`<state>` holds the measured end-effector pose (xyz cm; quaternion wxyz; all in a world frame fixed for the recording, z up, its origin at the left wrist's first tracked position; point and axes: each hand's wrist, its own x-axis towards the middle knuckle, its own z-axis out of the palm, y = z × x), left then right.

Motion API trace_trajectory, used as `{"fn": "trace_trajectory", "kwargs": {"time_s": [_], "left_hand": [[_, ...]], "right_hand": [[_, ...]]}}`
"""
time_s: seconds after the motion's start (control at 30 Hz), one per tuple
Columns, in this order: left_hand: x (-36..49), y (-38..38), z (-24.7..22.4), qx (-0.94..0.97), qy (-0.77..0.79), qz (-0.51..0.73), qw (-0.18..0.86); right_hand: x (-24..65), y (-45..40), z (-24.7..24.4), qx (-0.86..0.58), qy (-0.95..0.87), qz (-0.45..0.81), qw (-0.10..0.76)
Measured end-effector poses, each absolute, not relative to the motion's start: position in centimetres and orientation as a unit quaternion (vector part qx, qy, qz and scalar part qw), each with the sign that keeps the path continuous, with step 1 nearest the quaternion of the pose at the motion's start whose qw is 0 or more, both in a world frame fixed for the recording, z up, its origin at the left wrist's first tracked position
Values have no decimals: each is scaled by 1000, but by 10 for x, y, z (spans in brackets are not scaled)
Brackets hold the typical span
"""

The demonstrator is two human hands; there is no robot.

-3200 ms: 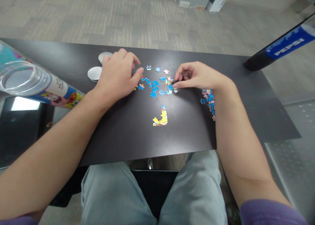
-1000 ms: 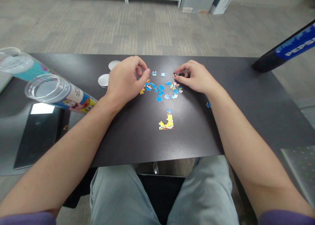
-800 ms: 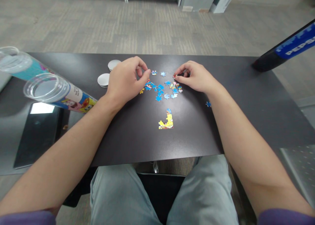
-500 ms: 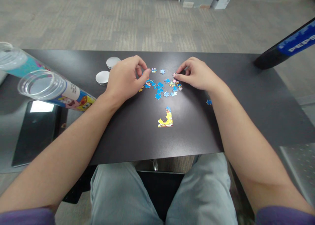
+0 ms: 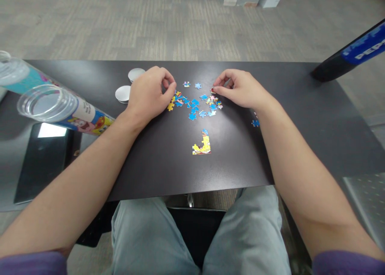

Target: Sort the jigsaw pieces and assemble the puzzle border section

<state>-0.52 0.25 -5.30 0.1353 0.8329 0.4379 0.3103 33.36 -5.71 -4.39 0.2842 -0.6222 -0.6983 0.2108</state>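
Left hand [image 5: 151, 91] being drawn outward, yellow pieces [image 5: 171, 106] being uncovered

Compared with half a second ago, the left hand is being held farther from the two-piece row [image 5: 197, 86] at the far side of the scatter, and more of the knobbed yellow shapes are being exposed beside its thumb. Its fingers are being kept curled, thumb and forefinger narrow; whether anything is being pinched there cannot be told. By the right hand [image 5: 240, 88], a small reddish piece [image 5: 213, 90] is being gripped at the tips of thumb and forefinger, just beyond the loose blue pieces [image 5: 192, 117], flat and card-like with rounded tabs.

Nearer the person, well apart from the scatter, an L-shaped section [image 5: 206, 147] is being formed by interlocked pieces, mostly yellow with a blue tip. More pieces [image 5: 255, 123] are being partly hidden by the right forearm. Everything is being borne by a smooth, dark table [image 5: 162, 170], from which light is being softly reflected. Beside the left wrist, round, matt white discs [image 5: 123, 93] are being partly covered. Farther left, a clear-rimmed cylinder [image 5: 86, 113] in a glossy printed wrap is being overlapped by the left forearm.
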Motion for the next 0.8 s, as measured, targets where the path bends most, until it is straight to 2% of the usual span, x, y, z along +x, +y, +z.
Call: {"fn": "trace_trajectory", "kwargs": {"time_s": [0.8], "left_hand": [[-9, 10, -61, 853, 425, 288, 97]], "right_hand": [[322, -61, -37, -584, -754, 172, 245]]}}
